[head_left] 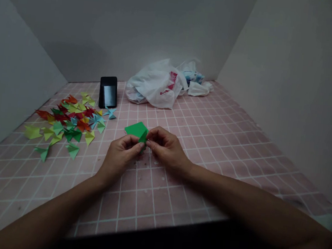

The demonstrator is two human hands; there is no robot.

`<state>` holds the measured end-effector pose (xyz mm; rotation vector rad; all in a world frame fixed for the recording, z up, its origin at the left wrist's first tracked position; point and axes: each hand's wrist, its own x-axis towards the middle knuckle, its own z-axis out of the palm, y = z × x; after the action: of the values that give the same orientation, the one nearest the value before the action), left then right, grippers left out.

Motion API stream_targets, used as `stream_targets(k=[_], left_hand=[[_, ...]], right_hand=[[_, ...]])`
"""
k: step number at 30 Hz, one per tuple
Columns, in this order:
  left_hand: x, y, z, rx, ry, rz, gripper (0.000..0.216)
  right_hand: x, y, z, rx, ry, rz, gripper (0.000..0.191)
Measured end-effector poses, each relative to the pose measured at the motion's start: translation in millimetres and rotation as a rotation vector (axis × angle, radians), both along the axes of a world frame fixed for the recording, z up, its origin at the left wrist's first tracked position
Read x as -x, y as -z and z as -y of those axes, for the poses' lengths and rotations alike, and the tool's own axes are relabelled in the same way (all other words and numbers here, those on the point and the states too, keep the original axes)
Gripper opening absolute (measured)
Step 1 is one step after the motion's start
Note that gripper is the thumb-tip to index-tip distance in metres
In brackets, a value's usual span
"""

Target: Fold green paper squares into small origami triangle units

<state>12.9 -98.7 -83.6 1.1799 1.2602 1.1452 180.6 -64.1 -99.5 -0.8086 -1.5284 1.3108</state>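
Both of my hands meet over the middle of the pink checked table (200,131). My left hand (121,155) and my right hand (166,147) each pinch a small folded green paper piece (142,137) between fingertips. Just behind it lies a flat stack of green paper squares (135,129) on the table. The lower part of the folded piece is hidden by my fingers.
A heap of folded paper pieces (68,123) in red, yellow, green and blue covers the table's left side. A black phone stand (108,92) is behind it. White plastic bags (161,83) lie at the back. Grey walls close in on three sides.
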Motion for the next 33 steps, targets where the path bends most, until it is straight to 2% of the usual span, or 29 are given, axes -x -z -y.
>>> stream_targets(k=[4,9,15,19,25,33], left_hand=[[-0.3,1.8,0.4,0.003,-0.005,0.033,0.019],[-0.5,0.8,0.5,0.009,-0.009,0.057,0.022],[0.8,3.4,-0.6,-0.027,-0.002,0.155,0.023],[1.8,6.4,-2.2,-0.057,0.038,0.168,0.022],[1.7,4.9,-2.7,-0.075,0.024,0.202,0.033],[0.2,0.5,-2.4,-0.089,0.031,0.200,0.030]], right_hand=[[0.5,-0.1,0.3,0.011,0.031,-0.019,0.016],[-1.0,-3.4,1.2,0.031,-0.012,0.018,0.010],[0.8,-0.5,0.3,0.222,-0.058,-0.132,0.018],[1.6,3.0,-2.2,0.311,-0.120,-0.158,0.017],[0.5,0.4,-1.5,0.335,-0.148,-0.164,0.017],[-0.3,-2.5,0.6,0.310,-0.134,-0.123,0.017]])
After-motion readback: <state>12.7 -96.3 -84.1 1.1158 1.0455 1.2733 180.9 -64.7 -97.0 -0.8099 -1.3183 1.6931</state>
